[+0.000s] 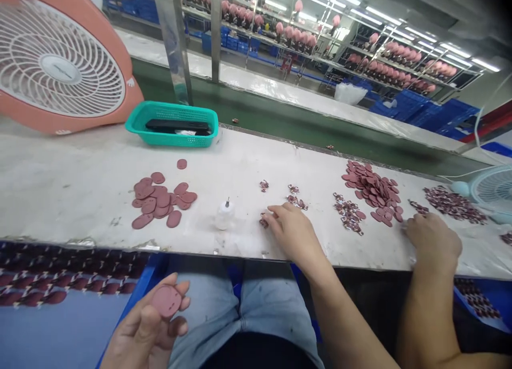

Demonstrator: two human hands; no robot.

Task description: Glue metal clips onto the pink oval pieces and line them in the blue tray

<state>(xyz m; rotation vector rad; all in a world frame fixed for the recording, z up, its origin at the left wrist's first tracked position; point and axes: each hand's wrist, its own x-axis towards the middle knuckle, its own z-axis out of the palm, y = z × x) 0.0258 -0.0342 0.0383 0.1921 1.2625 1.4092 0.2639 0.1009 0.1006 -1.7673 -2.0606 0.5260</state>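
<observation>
My left hand (150, 331) is low over my lap, palm up, closed on a flat maroon oval piece (167, 301) with two small slots. My right hand (294, 231) reaches onto the white workbench (80, 187), palm down. Its fingertips are gathered on a small cluster of maroon-and-white trim bits (264, 220). A small white bottle (224, 215) with a thin nozzle stands just left of that hand. Further left lies a loose heap of maroon ovals (160, 201).
Another person's hand (432, 242) rests on the bench at right, near a bigger heap of ovals (374, 190) and piles of trim bits (454, 203). A teal basket (173, 125) and an orange fan (60, 65) stand at back left. A green conveyor (304, 125) runs behind.
</observation>
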